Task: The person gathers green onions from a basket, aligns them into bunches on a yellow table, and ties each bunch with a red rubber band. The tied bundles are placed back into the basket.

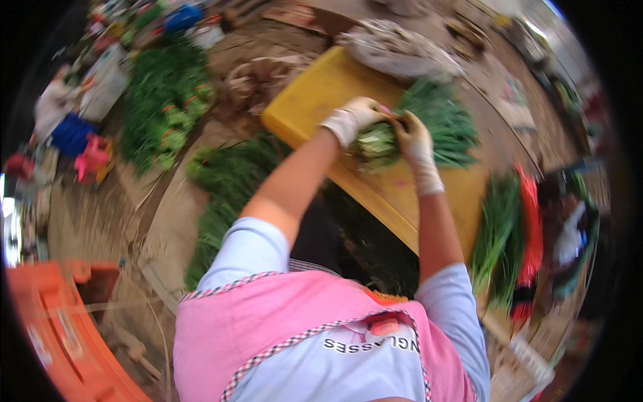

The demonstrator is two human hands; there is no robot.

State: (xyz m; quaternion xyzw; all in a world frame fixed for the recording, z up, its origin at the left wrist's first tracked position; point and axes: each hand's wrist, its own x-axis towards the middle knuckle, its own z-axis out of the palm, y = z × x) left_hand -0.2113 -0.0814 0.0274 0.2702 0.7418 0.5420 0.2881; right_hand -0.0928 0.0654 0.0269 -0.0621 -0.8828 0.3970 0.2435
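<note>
Both my hands wear pale gloves and meet over a bunch of green leafy stalks on a yellow plastic work surface (296, 103). Pale stem ends (376, 143) of the bunch point towards me, and its long green leaves (447, 128) spread to the far right. My left hand (359, 116) and my right hand (416, 138) pinch a small pinkish-red band (388, 111) between their fingertips, just above the stalks. Motion blur hides how the band runs around the bunch.
Loose long green leaves (495, 236) lie at the surface's right end beside a hank of red bands (530, 226). Feathery greens (236, 176) lie at left; bunches tied in red (168, 108) lie beyond. An orange plastic object (65, 331) stands lower left. Another person (58, 105) is at far left.
</note>
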